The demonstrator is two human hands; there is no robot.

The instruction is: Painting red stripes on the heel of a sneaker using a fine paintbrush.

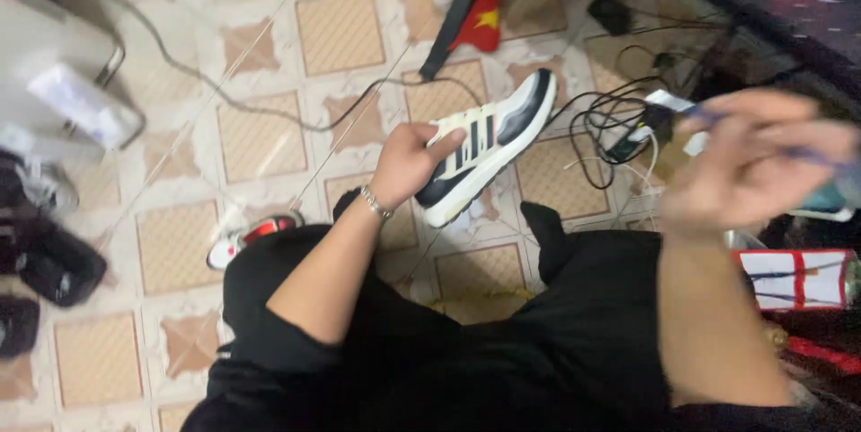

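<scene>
Your left hand (408, 163) is clamped on the sneaker (489, 145) heel, your blurred right hand (744, 167) at three o'clock grips something unclear; the shoe could twist loose onto the floor (260, 140) cables (610, 122).

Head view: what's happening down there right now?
A seated person in black clothes holds a white and black sneaker up in the left hand, above the tiled floor. The right hand is raised and blurred, gripping a small object too smeared to identify. Tangled black cables lie on the floor beyond.
</scene>
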